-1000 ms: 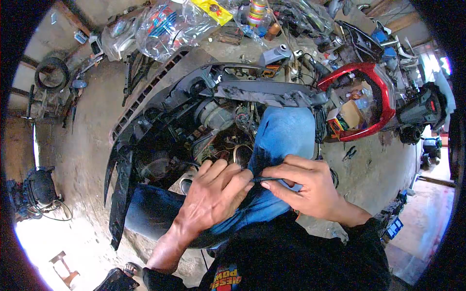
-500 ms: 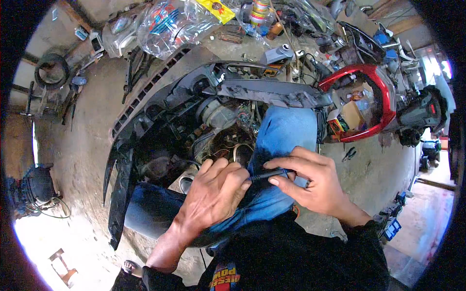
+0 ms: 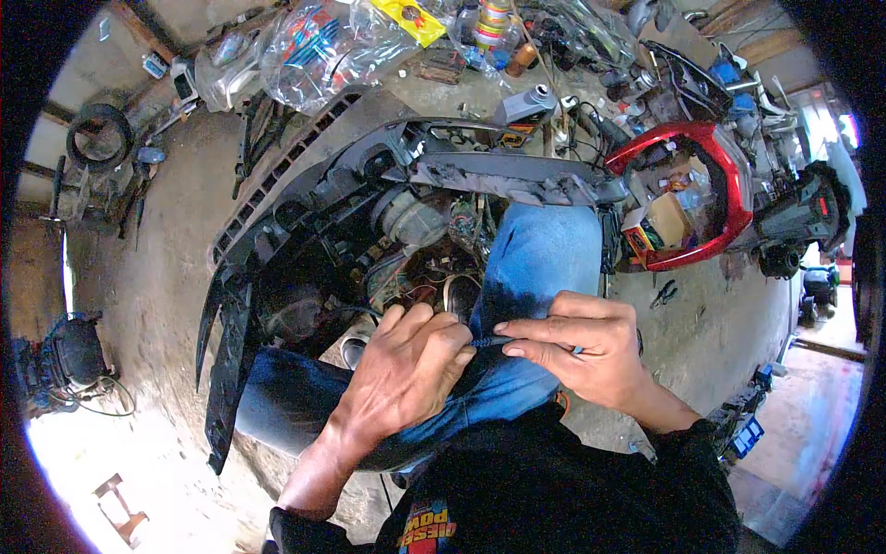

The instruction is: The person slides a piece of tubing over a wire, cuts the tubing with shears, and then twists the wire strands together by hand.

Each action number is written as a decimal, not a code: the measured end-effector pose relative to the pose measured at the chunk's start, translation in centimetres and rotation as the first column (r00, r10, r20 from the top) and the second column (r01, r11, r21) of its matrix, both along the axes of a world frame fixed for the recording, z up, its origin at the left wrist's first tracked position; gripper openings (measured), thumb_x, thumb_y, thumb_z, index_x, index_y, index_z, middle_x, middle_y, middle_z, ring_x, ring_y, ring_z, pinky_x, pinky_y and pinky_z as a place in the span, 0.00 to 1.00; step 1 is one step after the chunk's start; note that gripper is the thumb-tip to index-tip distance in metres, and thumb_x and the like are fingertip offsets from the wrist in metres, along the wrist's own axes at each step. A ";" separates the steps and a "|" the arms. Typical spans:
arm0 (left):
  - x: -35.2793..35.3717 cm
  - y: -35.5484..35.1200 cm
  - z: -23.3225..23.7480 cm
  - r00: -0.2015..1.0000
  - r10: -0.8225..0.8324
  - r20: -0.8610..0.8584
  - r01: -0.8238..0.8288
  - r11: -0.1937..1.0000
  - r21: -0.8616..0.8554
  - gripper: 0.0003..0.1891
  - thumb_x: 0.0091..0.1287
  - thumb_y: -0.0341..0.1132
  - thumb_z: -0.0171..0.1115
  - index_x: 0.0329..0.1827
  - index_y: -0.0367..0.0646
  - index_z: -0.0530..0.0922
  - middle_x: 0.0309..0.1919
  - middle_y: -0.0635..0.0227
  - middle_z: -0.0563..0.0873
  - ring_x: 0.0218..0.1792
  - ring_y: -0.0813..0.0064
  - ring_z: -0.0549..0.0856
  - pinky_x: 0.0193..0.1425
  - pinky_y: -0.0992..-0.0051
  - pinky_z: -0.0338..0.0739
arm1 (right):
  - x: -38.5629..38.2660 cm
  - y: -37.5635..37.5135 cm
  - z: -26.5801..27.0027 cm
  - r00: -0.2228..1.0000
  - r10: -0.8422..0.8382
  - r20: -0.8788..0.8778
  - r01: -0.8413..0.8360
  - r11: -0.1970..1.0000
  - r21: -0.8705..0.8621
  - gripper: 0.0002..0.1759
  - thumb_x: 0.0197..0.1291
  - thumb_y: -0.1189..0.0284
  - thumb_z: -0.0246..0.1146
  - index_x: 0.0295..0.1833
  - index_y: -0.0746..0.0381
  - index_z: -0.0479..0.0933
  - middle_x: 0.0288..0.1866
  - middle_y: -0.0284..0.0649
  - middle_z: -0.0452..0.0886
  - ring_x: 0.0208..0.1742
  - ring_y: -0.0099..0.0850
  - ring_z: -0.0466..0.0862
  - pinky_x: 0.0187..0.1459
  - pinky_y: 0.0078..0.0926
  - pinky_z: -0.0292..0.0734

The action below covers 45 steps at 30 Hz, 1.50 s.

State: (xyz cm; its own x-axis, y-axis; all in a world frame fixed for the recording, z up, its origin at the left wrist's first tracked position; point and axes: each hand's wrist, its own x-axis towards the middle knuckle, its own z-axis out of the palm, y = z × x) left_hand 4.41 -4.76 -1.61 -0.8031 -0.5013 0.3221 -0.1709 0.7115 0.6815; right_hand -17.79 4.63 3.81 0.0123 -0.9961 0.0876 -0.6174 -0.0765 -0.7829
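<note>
A: Head view: left hand [image 3: 406,369] and right hand [image 3: 586,355] both have fingers pinched on a thin black cable [image 3: 489,342], over the knee [image 3: 540,258].
B: Labels?
A: Shirt print [image 3: 429,534] reads partly "POW", rest cut off.
B: Room?
A: Tight. Scooter [image 3: 369,203] just ahead, red panel [image 3: 720,175] to the right, bare floor [image 3: 157,277] to the left.

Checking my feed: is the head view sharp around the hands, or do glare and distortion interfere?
Head view: left hand, right hand and the thin cable between them are sharp, evenly lit; fisheye bends the edges, corners are black; floor at lower left is blown out.
</note>
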 end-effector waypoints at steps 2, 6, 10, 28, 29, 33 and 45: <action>0.0 0.0 0.0 1.000 0.011 -0.024 -0.011 1.000 -0.005 0.13 0.65 0.30 0.70 0.48 0.44 0.75 0.40 0.63 0.83 0.40 0.60 0.80 0.45 0.61 0.72 | 0.1 -0.2 0.5 1.000 -0.009 0.013 0.010 1.000 -0.017 0.15 0.56 0.74 0.78 0.50 0.60 0.91 0.27 0.37 0.78 0.24 0.28 0.77 0.26 0.29 0.71; 0.1 -0.1 -0.1 1.000 0.004 -0.014 -0.004 1.000 0.007 0.14 0.65 0.30 0.70 0.49 0.44 0.75 0.41 0.63 0.84 0.40 0.59 0.81 0.45 0.61 0.72 | 0.4 -0.3 1.0 0.997 -0.082 -0.007 0.082 0.997 -0.003 0.13 0.56 0.74 0.78 0.48 0.61 0.90 0.28 0.37 0.79 0.25 0.29 0.77 0.27 0.30 0.71; 0.1 -0.1 -0.3 1.000 0.004 -0.021 -0.004 1.000 0.008 0.14 0.65 0.30 0.70 0.50 0.44 0.75 0.41 0.63 0.84 0.40 0.59 0.81 0.45 0.61 0.72 | -0.2 0.2 -0.1 0.999 -0.037 -0.031 0.036 0.999 -0.027 0.13 0.56 0.75 0.78 0.48 0.61 0.90 0.27 0.37 0.79 0.25 0.29 0.77 0.27 0.29 0.71; 0.0 -0.1 -0.2 0.999 0.003 -0.050 -0.003 1.000 0.006 0.14 0.65 0.30 0.70 0.49 0.44 0.75 0.41 0.63 0.82 0.39 0.60 0.80 0.45 0.61 0.72 | -0.2 -0.4 0.6 0.999 -0.007 -0.046 0.007 1.000 0.003 0.14 0.56 0.72 0.78 0.49 0.59 0.90 0.24 0.36 0.75 0.22 0.29 0.73 0.24 0.31 0.67; 0.0 -0.1 -0.2 0.999 -0.003 -0.043 0.003 1.000 0.003 0.14 0.65 0.30 0.70 0.50 0.44 0.74 0.41 0.63 0.82 0.39 0.60 0.80 0.45 0.61 0.72 | -0.2 -0.3 0.4 0.999 -0.010 -0.045 0.010 1.000 -0.009 0.14 0.56 0.72 0.78 0.49 0.59 0.90 0.24 0.36 0.75 0.22 0.29 0.73 0.24 0.31 0.67; 0.2 -0.2 -0.2 1.000 -0.021 -0.018 0.021 1.000 0.010 0.14 0.65 0.31 0.69 0.50 0.44 0.74 0.41 0.64 0.83 0.40 0.60 0.80 0.45 0.61 0.72 | -0.4 -0.1 0.2 0.998 0.030 -0.059 -0.031 0.999 -0.017 0.13 0.56 0.73 0.78 0.48 0.59 0.91 0.23 0.35 0.74 0.21 0.29 0.73 0.24 0.31 0.67; 0.3 -0.1 -0.3 0.999 -0.043 0.026 0.043 0.999 0.008 0.15 0.66 0.31 0.69 0.52 0.43 0.75 0.42 0.63 0.84 0.41 0.60 0.81 0.47 0.61 0.72 | -0.1 -0.2 -0.2 0.998 0.031 -0.051 -0.031 1.000 0.003 0.15 0.55 0.72 0.79 0.49 0.57 0.92 0.20 0.34 0.73 0.19 0.27 0.73 0.22 0.30 0.67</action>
